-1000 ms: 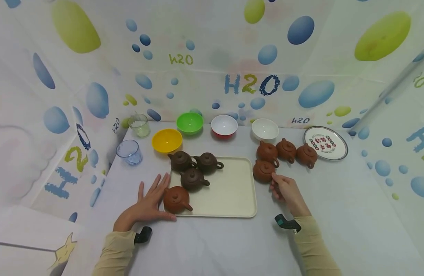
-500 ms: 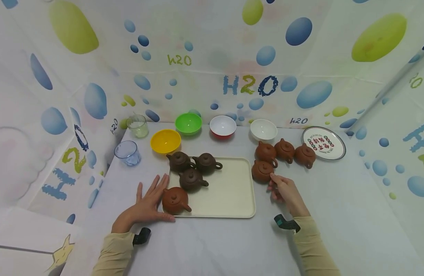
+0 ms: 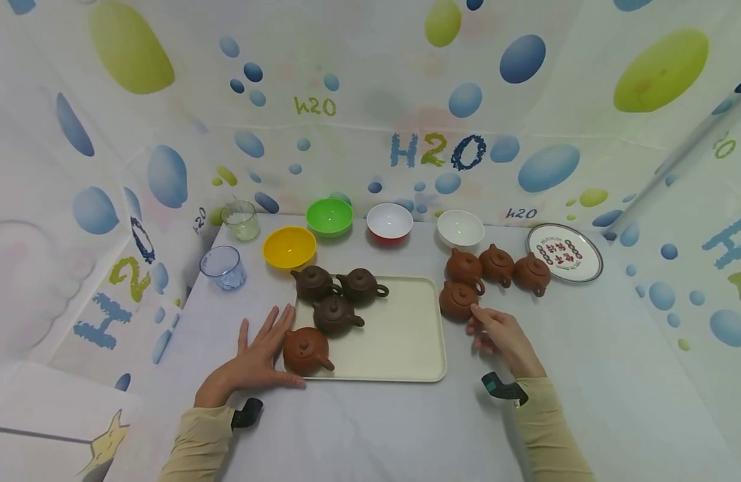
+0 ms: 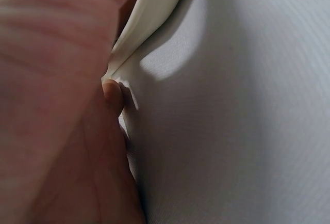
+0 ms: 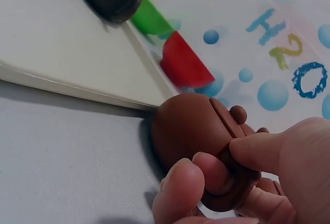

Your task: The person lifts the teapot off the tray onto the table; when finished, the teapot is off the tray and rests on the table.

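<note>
My right hand (image 3: pixel 504 338) pinches the handle of a reddish-brown teapot (image 3: pixel 457 300) just off the right edge of the cream tray (image 3: pixel 400 335). The right wrist view shows thumb and fingers round the handle of that teapot (image 5: pixel 188 128), its lid knob facing the back. My left hand (image 3: pixel 252 361) lies spread at the tray's front left corner, thumb along the front edge, fingers up the left side. Beside it on the tray sits another reddish-brown teapot (image 3: pixel 306 351). Three dark brown teapots (image 3: pixel 335 314) cluster at the tray's back left.
Three more reddish-brown teapots (image 3: pixel 497 264) stand behind the gripped one, near an oval patterned plate (image 3: pixel 563 252). Along the back are yellow (image 3: pixel 290 248), green (image 3: pixel 330 217), red-and-white (image 3: pixel 389 223) and white (image 3: pixel 460 229) bowls. Two glasses (image 3: pixel 223 268) stand at the left.
</note>
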`<action>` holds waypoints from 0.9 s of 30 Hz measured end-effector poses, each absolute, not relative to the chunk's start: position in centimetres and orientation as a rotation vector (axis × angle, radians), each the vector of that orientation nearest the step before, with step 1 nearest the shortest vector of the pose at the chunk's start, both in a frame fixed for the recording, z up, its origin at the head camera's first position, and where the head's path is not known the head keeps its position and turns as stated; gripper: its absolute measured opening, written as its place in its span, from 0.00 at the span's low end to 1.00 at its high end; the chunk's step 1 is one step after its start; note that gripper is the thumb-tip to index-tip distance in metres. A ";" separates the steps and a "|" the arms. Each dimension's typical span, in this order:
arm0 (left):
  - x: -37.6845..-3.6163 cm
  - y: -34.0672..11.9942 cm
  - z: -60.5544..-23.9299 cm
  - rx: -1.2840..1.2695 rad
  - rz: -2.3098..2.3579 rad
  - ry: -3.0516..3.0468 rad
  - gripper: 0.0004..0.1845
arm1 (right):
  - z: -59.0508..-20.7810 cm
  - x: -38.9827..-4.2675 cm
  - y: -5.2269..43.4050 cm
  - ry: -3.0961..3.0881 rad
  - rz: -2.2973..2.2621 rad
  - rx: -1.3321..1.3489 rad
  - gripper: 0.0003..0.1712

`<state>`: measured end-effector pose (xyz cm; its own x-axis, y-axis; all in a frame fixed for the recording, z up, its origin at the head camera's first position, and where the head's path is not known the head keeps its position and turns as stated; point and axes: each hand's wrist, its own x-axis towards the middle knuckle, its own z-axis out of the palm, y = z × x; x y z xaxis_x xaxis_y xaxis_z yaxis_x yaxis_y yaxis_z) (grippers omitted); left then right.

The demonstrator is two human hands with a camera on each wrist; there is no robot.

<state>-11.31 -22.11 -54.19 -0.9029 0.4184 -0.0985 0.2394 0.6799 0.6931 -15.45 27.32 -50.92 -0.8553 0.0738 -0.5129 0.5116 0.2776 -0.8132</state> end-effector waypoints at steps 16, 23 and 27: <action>-11.5 -21.9 -53.5 0.471 0.956 2.613 0.76 | -51.3 -16.0 28.8 2.150 -1.556 0.481 0.37; -11.5 -22.0 -53.9 0.481 0.981 2.625 0.77 | -50.6 -16.3 28.9 2.193 -1.504 0.388 0.33; -11.5 -22.0 -53.6 0.467 0.960 2.620 0.77 | -50.3 -16.4 28.8 2.224 -1.484 0.402 0.32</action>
